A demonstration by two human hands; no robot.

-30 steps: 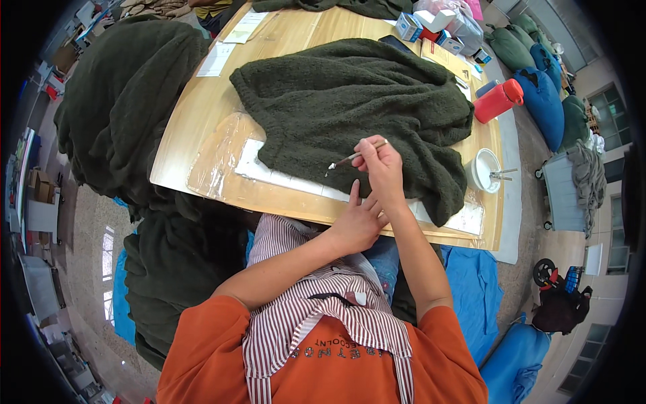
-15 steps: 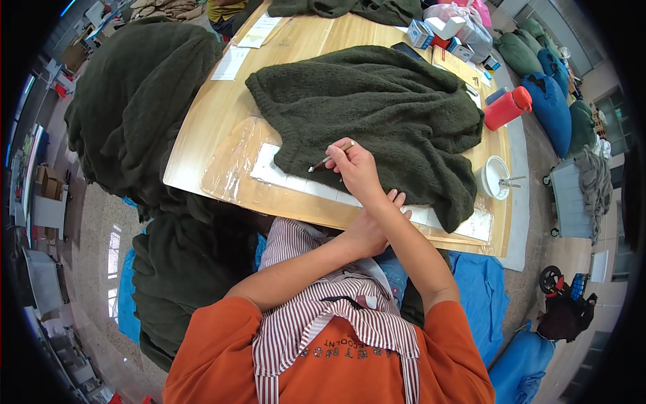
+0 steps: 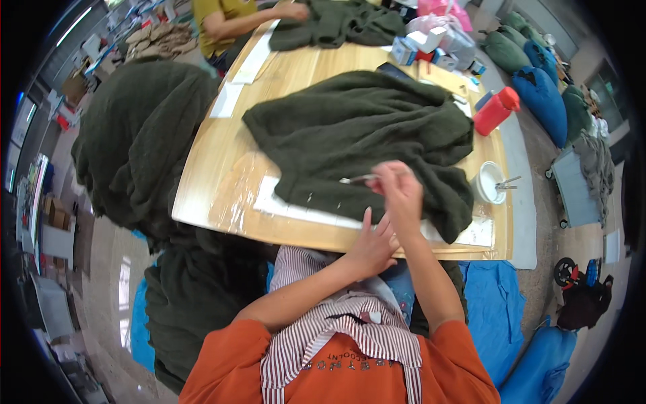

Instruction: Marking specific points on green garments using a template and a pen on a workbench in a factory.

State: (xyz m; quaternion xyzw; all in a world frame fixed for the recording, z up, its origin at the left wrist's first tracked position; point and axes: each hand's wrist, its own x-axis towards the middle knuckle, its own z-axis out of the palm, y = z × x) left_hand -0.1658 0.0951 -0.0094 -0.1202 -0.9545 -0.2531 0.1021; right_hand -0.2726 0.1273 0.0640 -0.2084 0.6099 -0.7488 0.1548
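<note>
A dark green knitted garment [image 3: 356,128] lies spread on the wooden table, its near edge over a white paper strip [image 3: 296,207]. A few small white marks show on the fabric near that edge. Above it, my right hand [image 3: 398,186] is closed around a thin stick [image 3: 360,179] with a whitish tip; motion blurs it a little. My left hand [image 3: 372,248] rests at the garment's near edge, fingers stretched out, partly beneath my right wrist. To the right stands a white cup [image 3: 489,182] with white contents and metal-looking handles sticking out.
A red bottle [image 3: 496,112], small boxes [image 3: 404,51] and plastic bags [image 3: 457,42] stand at the table's right and far right. Dark green garments [image 3: 145,145] are heaped at the left. Across the table, another person's hand [image 3: 292,11] touches another dark garment [image 3: 336,25].
My right hand has moved right with the stick, lifting away from the marked spot. My left hand's fingers are more spread. The other person has come further into view.
</note>
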